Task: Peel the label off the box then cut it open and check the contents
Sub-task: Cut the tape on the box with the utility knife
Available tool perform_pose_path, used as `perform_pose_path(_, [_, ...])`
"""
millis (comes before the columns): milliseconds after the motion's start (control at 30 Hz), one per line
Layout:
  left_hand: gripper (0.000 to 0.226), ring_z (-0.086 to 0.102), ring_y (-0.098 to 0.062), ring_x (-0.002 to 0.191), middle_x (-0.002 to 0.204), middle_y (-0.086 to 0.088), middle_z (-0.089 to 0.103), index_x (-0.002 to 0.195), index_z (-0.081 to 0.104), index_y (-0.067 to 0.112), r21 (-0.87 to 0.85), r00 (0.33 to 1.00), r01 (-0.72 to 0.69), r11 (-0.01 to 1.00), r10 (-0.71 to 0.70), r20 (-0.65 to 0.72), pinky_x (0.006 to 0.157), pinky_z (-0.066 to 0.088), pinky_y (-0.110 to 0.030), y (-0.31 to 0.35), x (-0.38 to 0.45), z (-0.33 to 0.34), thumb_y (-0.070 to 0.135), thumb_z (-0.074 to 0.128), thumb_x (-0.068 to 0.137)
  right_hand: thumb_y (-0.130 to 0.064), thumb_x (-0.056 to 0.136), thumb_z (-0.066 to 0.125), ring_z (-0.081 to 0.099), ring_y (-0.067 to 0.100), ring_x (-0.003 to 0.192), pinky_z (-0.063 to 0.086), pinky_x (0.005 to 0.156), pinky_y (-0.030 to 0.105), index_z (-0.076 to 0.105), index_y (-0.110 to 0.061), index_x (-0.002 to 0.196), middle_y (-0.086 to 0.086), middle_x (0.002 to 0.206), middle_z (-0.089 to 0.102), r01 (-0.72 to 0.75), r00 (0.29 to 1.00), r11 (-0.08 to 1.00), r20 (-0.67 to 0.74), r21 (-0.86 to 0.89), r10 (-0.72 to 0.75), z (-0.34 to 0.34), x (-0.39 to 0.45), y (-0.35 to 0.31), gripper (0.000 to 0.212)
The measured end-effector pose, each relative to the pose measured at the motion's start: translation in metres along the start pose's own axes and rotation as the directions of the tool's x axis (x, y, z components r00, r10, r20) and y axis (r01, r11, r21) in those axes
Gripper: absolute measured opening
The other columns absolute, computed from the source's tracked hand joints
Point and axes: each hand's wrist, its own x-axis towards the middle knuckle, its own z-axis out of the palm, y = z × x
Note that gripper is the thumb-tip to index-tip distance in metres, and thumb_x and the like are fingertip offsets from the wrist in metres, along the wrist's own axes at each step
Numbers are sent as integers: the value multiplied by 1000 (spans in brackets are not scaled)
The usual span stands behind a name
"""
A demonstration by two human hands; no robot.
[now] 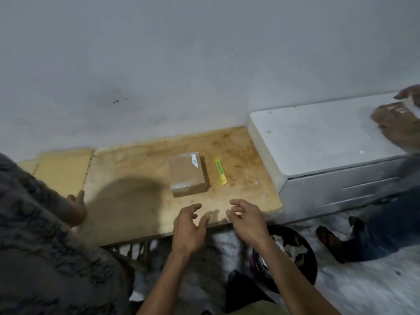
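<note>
Second person, left edge: grey patterned sleeve (pixel 45 235) fills the lower left of the frame; that person's hand (pixel 78 206) rests at the left edge of the bench.
Bench: worn tan board (pixel 245 155) across the middle of the frame, set against a pale wall.
Left hand: (pixel 188 228) lower centre, over the near edge of the bench, fingers spread and loosely bent, holding nothing.
Box: brown cardboard box (pixel 187 175) at the centre of the bench, flat on its base, flaps closed, clear tape across its near face.
Label: only a small white scrap (pixel 194 160) shows at the upper right corner of the box top; whether it is a remnant or the whole label cannot be told.
Right hand: (pixel 247 220) just right of the left hand, fingers loosely curled, holding nothing.
Cutter: yellow-green utility knife (pixel 221 171) lying just beside the box on its right, not touching it.
White cabinet: (pixel 318 142) at right of the frame, butting the bench end.
Third person, right edge: two hands (pixel 397 119) over the cabinet top, handling something blurred.
Progress: judged early; box uncut, cutter untouched, contents unseen. Peeling, cutting and checking appear to remain.
Box relative to hands: above both hands in the frame, apart from them, slightly nearer the left hand.
</note>
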Motion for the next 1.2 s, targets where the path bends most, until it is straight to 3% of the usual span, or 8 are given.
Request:
perform_pose_path(267, [38, 66, -23, 105, 121, -8, 67, 123, 65, 12, -24, 986, 92, 995, -95, -138, 87, 53, -38, -24, 76, -21, 27, 72, 88, -16, 89, 64, 64, 11, 81, 53, 81, 27, 68, -21, 108, -3, 93, 67, 32, 995, 999, -95, -12, -33, 39, 88, -39, 20])
perform_pose_path(367, [40, 62, -28, 111, 123, -11, 64, 127, 64, 9, 13, 983, 103, 995, -100, -156, 89, 50, -37, -28, 112, -24, 26, 68, 91, -14, 90, 63, 65, 18, 86, 53, 82, 29, 68, -16, 111, 1, 95, 68, 14, 988, 996, -152, -88, -28, 50, 132, -42, 22])
perform_pose_path(467, [41, 53, -35, 122, 128, -16, 60, 128, 61, 6, 121, 988, 105, 987, -90, -126, 100, 41, -40, -33, 145, -24, 25, 64, 92, -11, 89, 62, 67, 26, 93, 55, 84, 36, 70, -16, 110, 4, 97, 70, -41, 975, 989, -224, -144, 8, 57, 164, -38, 23])
perform_pose_path(600, [80, 43, -39, 130, 143, -20, 44, 136, 55, 10, 143, 986, 127, 982, -108, -128, 104, 38, -43, -45, 183, -17, 65, 37, 81, -13, 90, 61, 66, 31, 100, 48, 77, 29, 69, -17, 112, 8, 107, 72, -137, 963, 959, -258, -247, 71, 60, 200, -33, 24])
perform_pose_path(733, [104, 29, -40, 141, 157, -18, 22, 143, 46, 19, 144, 983, 162, 976, -147, -107, 110, 34, -52, -55, 205, -12, 91, 26, 71, -14, 89, 62, 65, 34, 96, 43, 69, 30, 70, -16, 104, 13, 102, 70, -210, 952, 905, -289, -371, 103, 62, 226, -26, 18])
perform_pose_path(967, [70, 19, -36, 148, 165, -12, 7, 151, 31, 37, 226, 981, 191, 955, -196, -1, 114, 30, -51, -73, 229, -6, 63, 53, 90, -19, 87, 67, 63, 33, 105, 51, 81, 35, 70, -14, 104, 11, 104, 69, -204, 952, 832, -303, -516, 46, 75, 246, -19, 18])
perform_pose_path(1067, [70, 17, -35, 149, 165, -11, 8, 153, 28, 38, 158, 980, 191, 969, -196, 22, 114, 31, -49, -78, 231, -5, 59, 55, 92, -14, 82, 70, 58, 33, 111, 51, 84, 37, 66, -14, 99, 8, 105, 66, -183, 950, 815, -311, -550, 3, 81, 247, -13, 18])
perform_pose_path(1200, [68, 14, -30, 152, 166, -11, 9, 156, 21, 32, 140, 980, 173, 975, -184, 77, 116, 29, -46, -82, 233, -1, 53, 48, 97, -11, 82, 69, 57, 33, 110, 49, 85, 36, 65, -11, 103, 11, 111, 61, -257, 939, 825, -332, -503, 90, 88, 252, -14, 21])
